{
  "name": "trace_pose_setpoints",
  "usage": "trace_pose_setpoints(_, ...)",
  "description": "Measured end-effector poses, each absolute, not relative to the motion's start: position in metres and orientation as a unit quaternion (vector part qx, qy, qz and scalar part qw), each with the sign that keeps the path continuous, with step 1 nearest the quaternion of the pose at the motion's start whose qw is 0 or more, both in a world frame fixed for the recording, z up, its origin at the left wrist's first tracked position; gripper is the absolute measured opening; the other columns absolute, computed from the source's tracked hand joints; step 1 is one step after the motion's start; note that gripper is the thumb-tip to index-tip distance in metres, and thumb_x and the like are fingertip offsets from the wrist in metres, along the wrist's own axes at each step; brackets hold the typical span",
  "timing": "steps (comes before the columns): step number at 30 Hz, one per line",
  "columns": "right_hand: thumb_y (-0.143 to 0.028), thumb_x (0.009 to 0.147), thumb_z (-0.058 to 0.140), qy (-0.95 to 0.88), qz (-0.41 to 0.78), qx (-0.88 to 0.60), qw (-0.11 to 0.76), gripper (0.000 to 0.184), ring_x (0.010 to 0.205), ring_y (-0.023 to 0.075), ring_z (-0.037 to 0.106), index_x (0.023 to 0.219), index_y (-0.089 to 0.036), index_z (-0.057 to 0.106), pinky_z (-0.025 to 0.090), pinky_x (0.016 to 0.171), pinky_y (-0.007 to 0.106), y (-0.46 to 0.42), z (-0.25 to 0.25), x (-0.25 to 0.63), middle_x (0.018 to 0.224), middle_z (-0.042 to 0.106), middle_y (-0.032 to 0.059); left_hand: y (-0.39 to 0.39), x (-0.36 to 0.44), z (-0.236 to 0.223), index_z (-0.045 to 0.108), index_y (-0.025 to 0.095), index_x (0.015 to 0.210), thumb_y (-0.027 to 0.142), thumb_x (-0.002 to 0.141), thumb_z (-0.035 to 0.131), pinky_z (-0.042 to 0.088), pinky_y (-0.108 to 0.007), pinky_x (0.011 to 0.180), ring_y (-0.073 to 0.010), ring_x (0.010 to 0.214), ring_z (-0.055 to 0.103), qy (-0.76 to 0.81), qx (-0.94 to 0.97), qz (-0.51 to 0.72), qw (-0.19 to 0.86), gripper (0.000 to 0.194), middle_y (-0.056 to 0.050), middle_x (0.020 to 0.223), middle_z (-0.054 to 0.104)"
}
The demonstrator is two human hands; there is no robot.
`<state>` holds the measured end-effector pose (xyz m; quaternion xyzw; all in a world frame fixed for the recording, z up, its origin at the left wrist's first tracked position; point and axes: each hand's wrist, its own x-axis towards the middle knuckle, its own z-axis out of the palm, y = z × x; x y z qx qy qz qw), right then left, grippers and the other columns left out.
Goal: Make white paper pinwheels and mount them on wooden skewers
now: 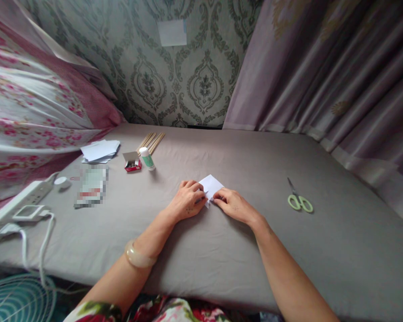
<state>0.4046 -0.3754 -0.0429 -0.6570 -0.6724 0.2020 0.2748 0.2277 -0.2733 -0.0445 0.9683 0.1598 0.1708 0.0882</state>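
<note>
A small folded white paper lies on the grey cloth-covered table, near its middle. My left hand rests on the paper's left corner with its fingers curled and pressed down on it. My right hand pinches the paper's near right edge with thumb and fingertips. The two hands almost meet at a small point of paper sticking out toward me. A pale bangle circles my left wrist.
Green-handled scissors lie to the right. At the back left are a stack of white paper, a red box, a glue stick and wooden sticks. A power strip with cables sits at the left edge.
</note>
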Motion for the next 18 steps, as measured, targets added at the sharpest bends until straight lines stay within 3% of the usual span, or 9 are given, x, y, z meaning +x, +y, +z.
trace_pose_setpoints(11, -0.024, 0.083, 0.054, -0.568, 0.179, -0.741, 0.31, 0.016, 0.073, 0.0155, 0.063, 0.086, -0.02, 0.069, 0.044, 0.071, 0.025, -0.37, -0.047, 0.393, 0.086, 0.073, 0.0042, -0.275, 0.231, -0.047, 0.064, 0.021, 0.099, 0.028, 0.087, 0.052, 0.035, -0.039, 0.086, -0.0229, 0.101, 0.052, 0.173, 0.968, 0.165, 0.079, 0.019, -0.009, 0.106, 0.065)
trace_pose_setpoints(18, -0.025, 0.08, 0.059, -0.514, 0.183, -0.77, 0.331, 0.015, 0.068, 0.0147, 0.064, 0.091, -0.02, 0.068, 0.046, 0.07, 0.025, -0.366, -0.051, 0.39, 0.087, 0.073, 0.0043, -0.277, 0.233, -0.045, 0.065, 0.019, 0.094, 0.023, 0.087, 0.051, 0.035, -0.038, 0.086, -0.0222, 0.1, 0.053, 0.162, 0.97, 0.159, 0.091, 0.017, -0.007, 0.106, 0.066)
